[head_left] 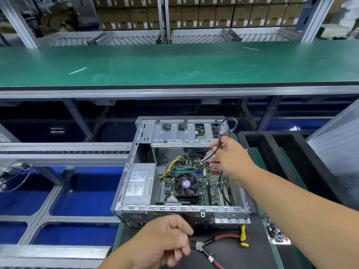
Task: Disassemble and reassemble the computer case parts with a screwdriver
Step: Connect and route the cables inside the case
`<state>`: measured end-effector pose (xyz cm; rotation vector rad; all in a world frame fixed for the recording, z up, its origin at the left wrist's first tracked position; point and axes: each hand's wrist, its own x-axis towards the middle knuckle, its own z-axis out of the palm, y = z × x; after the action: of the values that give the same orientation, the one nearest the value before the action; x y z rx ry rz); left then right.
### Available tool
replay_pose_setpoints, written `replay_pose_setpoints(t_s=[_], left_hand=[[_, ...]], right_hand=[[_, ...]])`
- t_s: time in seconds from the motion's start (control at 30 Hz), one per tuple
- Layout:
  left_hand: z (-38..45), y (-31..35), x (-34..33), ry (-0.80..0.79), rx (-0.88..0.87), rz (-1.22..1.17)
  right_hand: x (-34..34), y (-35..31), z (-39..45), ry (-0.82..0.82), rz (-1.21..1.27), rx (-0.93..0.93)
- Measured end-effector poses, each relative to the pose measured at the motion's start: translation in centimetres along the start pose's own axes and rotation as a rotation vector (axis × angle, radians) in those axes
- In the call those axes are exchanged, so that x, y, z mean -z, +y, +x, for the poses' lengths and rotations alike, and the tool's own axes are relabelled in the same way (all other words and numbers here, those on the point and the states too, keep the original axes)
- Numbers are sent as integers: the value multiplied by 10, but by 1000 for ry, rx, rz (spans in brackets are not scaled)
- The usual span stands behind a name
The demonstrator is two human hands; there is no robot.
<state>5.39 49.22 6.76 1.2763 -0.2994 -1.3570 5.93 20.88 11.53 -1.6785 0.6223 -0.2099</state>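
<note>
Open computer case (180,171) lying side-up on counter (233,255), board exposed | right hand (231,160) above motherboard (206,183), pinching cable connector (206,159), likely to seat or unplug it | left hand (167,239) before case, fingers loosely curled, apparently empty | red cable (223,237) beside it.

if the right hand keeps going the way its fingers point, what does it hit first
Likely the motherboard. The right hand, pinching a cable connector, points left and down into the open computer case, with the board's connectors just beyond its fingertips. Depth is unclear from this single view.
</note>
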Motion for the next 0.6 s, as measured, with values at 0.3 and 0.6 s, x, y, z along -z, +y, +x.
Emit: replay_pose_setpoints(t_s=[0.3,0.6], left_hand=[[-23,-60,49,281,366,339],[-7,4,-13,193,-78,334]], right_hand=[[-16,-11,-25,-272,-231,313],[17,-28,-42,-50,501,277]])
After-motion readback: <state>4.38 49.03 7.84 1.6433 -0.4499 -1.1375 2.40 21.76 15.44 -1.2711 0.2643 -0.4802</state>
